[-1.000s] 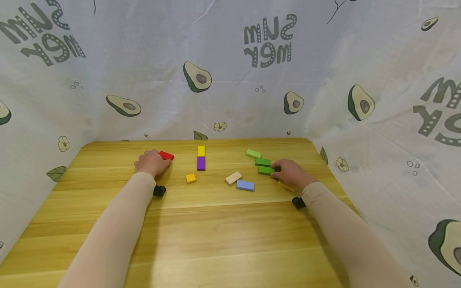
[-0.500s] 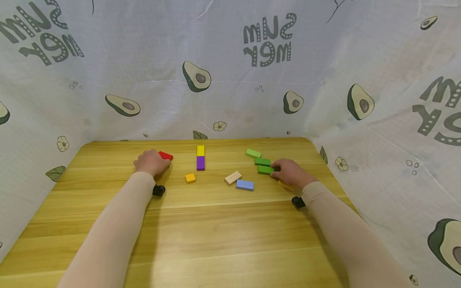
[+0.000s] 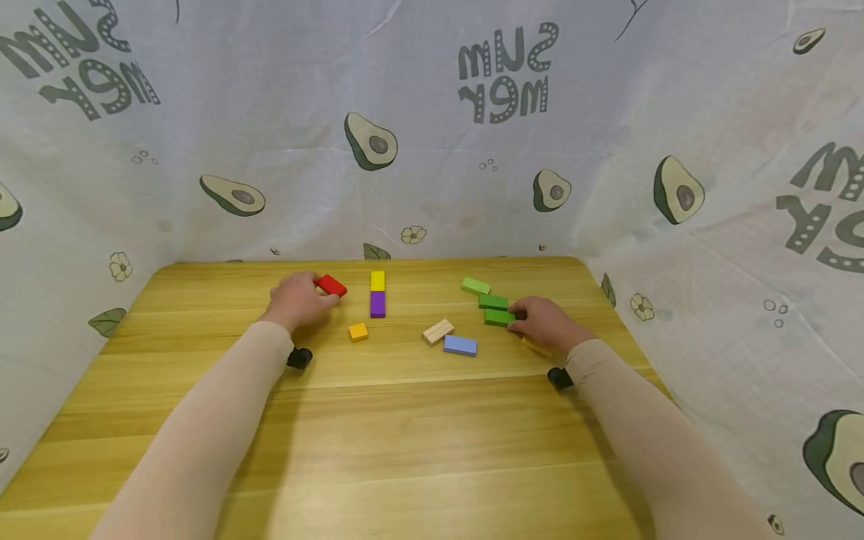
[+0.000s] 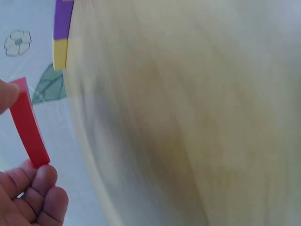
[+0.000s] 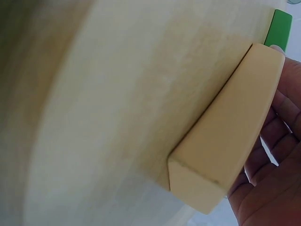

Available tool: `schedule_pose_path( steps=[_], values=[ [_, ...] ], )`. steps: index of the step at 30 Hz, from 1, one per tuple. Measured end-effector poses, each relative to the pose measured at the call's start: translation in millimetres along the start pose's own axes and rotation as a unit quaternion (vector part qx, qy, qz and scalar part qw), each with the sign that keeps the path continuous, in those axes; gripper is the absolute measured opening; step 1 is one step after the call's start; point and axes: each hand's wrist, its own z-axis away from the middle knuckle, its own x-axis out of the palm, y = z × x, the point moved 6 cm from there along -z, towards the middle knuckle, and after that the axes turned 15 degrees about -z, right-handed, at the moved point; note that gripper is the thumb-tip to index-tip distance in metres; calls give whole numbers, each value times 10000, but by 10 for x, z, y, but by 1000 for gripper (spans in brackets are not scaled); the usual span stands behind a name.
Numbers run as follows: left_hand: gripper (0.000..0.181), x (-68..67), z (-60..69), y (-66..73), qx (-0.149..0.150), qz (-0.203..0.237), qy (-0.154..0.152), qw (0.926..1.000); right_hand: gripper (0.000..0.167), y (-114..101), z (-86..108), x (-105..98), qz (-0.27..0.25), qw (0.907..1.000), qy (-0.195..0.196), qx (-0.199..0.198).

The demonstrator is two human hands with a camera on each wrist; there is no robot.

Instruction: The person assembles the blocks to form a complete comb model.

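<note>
My left hand [image 3: 298,301] pinches a red block [image 3: 332,285] at the table's far left. In the left wrist view the thumb is at one end of the red block [image 4: 29,122] and curled fingers are at the other. Over on the right, my right hand [image 3: 543,324] pinches the right end of a dark green block [image 3: 498,318]. A second dark green block [image 3: 493,301] lies just behind that one, with a light green block [image 3: 475,286] farther back. Partly under the right hand lies a tan block [image 5: 225,113], close to the palm.
A yellow block [image 3: 377,280] and a purple block [image 3: 377,304] lie end to end left of centre. Nearer are a small orange block [image 3: 358,332], a plain wooden block [image 3: 438,332] and a blue block [image 3: 460,346]. A printed cloth [image 3: 432,165] borders the wooden table [image 3: 418,450].
My left hand has moved to the right with the red block, towards the yellow and purple blocks. The right hand stays at the green block.
</note>
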Motion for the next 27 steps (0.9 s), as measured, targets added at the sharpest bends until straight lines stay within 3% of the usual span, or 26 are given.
schedule_pose_path(
  steps=[12,20,27],
  values=[
    [62,57,131,340,1169,252,-154,9927,44,10,-22,-4,72,10000,-34,37],
    [61,150,232,593,1874,-103,-260,9819,44,1,-11,-8,37,9999,-4,98],
    [61,227,325,718,2221,-448,-295,9736,44,9,-20,-15,67,9999,-33,102]
  ],
)
